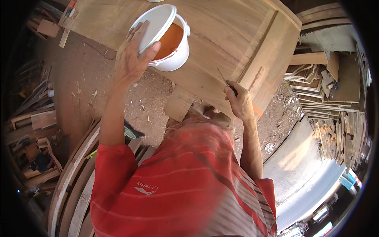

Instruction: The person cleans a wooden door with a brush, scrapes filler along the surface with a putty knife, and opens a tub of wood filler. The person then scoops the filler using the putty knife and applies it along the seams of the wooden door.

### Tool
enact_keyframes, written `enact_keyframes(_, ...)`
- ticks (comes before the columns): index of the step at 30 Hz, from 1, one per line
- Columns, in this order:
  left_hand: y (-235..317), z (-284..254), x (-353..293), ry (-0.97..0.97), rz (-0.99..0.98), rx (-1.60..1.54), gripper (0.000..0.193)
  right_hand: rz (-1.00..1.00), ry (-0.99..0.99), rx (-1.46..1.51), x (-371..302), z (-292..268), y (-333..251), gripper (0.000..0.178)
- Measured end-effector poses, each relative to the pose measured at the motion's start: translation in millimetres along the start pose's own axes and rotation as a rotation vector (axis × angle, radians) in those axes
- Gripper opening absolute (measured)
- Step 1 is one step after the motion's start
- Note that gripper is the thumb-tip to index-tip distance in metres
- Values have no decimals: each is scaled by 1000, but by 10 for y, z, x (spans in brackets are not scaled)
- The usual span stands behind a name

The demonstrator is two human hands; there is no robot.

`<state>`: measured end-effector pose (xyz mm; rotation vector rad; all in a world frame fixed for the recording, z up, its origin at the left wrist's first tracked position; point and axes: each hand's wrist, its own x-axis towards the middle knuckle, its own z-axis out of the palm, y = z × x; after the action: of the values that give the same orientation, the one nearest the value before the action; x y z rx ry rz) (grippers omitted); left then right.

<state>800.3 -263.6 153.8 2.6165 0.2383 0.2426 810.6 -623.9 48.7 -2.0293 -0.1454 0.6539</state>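
My left hand (pixel 132 59) grips the rim of a round white lid (pixel 157 23), thumb on the near edge. The lid is tilted over the left part of a white plastic bucket (pixel 178 59). Through the gap shows orange-brown filler paste (pixel 170 40). To the right, my right hand (pixel 240 100) is closed round the dark handle of a putty knife (pixel 222 76), its thin blade seen nearly edge-on and pointing away. Under both lies a large wooden panel (pixel 209 35), with a dark reddish-brown smear (pixel 256 78) right of the knife.
Stacked boards (pixel 316 91) stand at the right, above a pale sheet (pixel 296 154). Long curved planks (pixel 75 173) and scrap wood (pixel 39 118) fill the left. A red-handled tool (pixel 71 8) lies at the panel's far left corner. Bare dirt (pixel 87 79) shows below the panel.
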Motion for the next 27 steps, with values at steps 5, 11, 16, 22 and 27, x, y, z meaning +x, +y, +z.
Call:
enact_keyframes(5, -67, -152, 3, -29, -81, -318, 104, -358, 272, 1, 218, 151, -1092, 25)
enact_keyframes(11, -125, -265, 16, -11, -51, -506, 91, -706, 105, -667, 552, 281, -2146, 17)
enact_keyframes(16, -210, -200, -33, 31, -106, -580, 79, -818, -59, -1000, 704, 805, -2440, 13)
enact_keyframes(22, -171, -188, -2, 81, -54, -540, 71, -540, -379, -974, 1080, 1166, -2515, 18)
enact_keyframes(27, -160, -192, -31, 57, -18, -553, 71, -533, -382, -938, 1082, 1163, -2480, 24)
